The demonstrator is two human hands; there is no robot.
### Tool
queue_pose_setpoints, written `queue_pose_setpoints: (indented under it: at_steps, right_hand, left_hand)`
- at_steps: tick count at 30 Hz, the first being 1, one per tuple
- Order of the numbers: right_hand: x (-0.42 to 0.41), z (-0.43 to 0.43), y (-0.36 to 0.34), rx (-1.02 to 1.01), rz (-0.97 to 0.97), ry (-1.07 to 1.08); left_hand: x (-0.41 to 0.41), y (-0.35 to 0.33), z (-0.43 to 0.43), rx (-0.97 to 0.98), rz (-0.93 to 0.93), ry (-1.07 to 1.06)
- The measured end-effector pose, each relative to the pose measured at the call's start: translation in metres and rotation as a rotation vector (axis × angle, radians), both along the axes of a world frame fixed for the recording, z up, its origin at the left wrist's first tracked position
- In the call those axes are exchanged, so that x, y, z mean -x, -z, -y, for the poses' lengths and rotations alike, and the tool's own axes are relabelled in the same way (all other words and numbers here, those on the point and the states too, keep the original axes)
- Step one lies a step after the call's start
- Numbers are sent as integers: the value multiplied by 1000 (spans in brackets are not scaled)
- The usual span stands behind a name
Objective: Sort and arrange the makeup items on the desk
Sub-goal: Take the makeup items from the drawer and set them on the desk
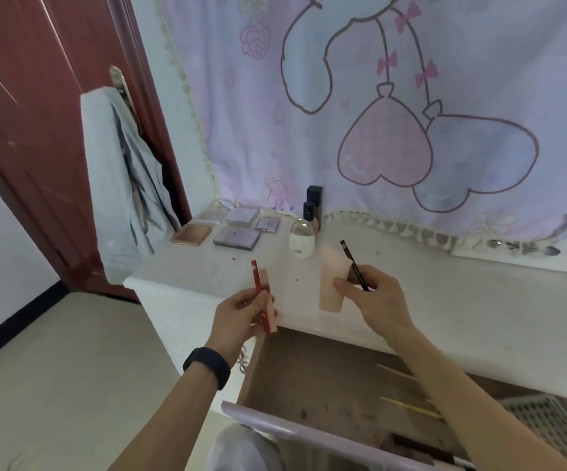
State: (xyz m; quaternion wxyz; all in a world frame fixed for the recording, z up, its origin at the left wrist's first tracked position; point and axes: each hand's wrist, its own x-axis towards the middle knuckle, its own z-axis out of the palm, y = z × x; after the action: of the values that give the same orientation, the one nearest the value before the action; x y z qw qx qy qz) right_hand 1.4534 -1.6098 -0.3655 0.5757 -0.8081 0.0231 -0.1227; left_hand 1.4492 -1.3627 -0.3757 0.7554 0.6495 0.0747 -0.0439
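At back left of the bench [445, 290], flat palettes [238, 237] in a cluster. Over the front edge, left hand [241, 317] gripping a red stick [257, 278]. Right of it, right hand [374, 300] pinching a dark pencil [351, 261] against a pale tube [332, 283].

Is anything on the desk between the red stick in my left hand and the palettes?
Nothing visible: only desk surface lies between the red stick and the palettes; the white bottle stands to their right.
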Motion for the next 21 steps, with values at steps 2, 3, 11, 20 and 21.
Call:
queue_pose_setpoints:
  at_steps: [2, 3, 11, 20, 21]
  right_hand:
    - [-24, -18, -4, 30, 14, 16]
    - [-36, -26, -5, 41, 24, 20]
    - [-92, -60, 5, 111, 0, 17]
    - [-97, -54, 7, 95, -27, -18]
    - [-97, -52, 7, 90, -29, -15]
  left_hand:
    - [-7, -5, -6, 11, 0, -33]
    - [-11, -8, -9, 15, 2, -42]
    - [-21, -9, -26, 22, 21, -55]
    - [-31, -11, -29, 17, 22, -56]
    - [-32, -12, -27, 24, 23, -48]
